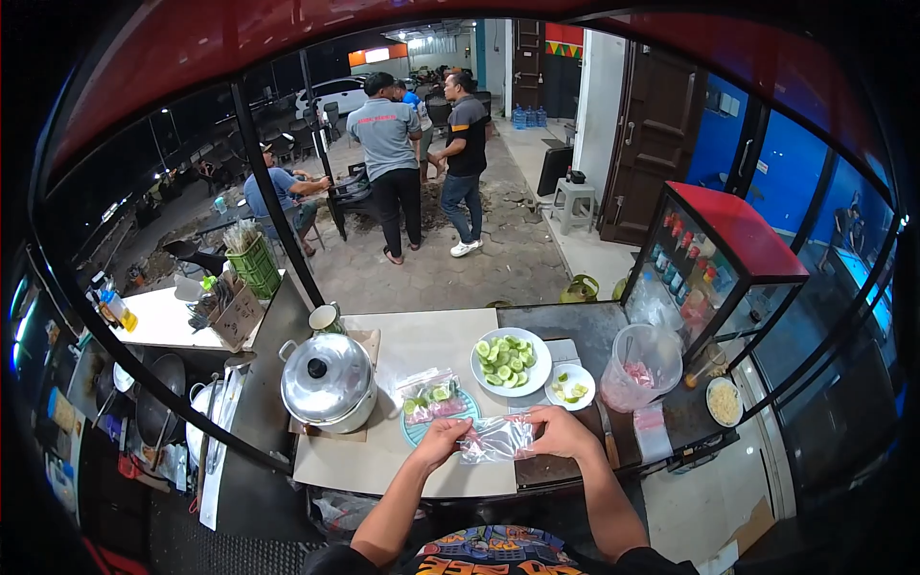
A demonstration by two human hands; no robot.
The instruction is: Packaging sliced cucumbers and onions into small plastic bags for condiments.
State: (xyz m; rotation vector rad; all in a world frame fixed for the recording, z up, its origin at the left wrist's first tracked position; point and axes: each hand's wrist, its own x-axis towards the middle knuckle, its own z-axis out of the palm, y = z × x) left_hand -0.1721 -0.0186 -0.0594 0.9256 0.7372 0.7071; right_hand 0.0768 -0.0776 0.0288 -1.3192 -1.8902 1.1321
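Between my two hands a small clear plastic bag (497, 439) is stretched out above the counter's front edge. My left hand (444, 444) pinches its left end, and my right hand (562, 433) grips the right end. Just behind my left hand, filled plastic bags (433, 397) with cucumber slices and something pink lie on a light-blue plate (412, 433). Farther back stands a white plate of cucumber slices (509, 361). A smaller plate with cut limes (571, 387) sits to its right. A clear tub (642, 366) holds pink pieces and a utensil. Flat plastic bags (652, 432) lie in front of it.
A lidded metal pot (328, 382) stands on the left, with a mug (325, 318) behind it. A knife (607, 435) lies right of my right hand. A glass display case (708, 266) and a bowl of pale shreds (724, 402) are at the right. Several people are beyond the counter.
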